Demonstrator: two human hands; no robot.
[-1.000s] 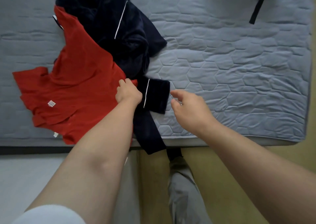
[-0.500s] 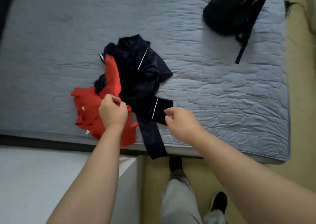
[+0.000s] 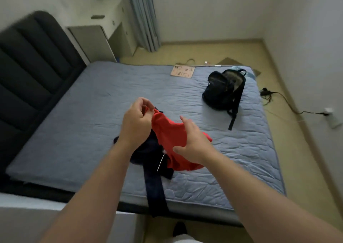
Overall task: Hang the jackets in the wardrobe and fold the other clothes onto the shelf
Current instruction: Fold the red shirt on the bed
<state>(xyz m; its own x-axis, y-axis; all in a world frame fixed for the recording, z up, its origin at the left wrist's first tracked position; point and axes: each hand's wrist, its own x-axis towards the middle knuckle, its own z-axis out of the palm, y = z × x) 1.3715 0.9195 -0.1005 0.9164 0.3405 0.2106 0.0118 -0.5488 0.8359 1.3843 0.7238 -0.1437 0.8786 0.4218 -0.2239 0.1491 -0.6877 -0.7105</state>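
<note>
I judge the task barely begun: nothing is hung or folded, and I see no wardrobe or shelf. My left hand (image 3: 136,125) pinches the top edge of the red shirt (image 3: 169,131), held up over the bed (image 3: 83,122). My right hand (image 3: 193,146) is spread loosely against the shirt's front, gripping nothing. The dark garment (image 3: 152,168) lies crumpled beneath, one end over the bed's edge.

Pretty clearly a home bedroom: big bed (image 3: 92,116) with dark padded headboard (image 3: 31,66), nightstand (image 3: 91,42) far left, curtain (image 3: 143,16) behind.
</note>
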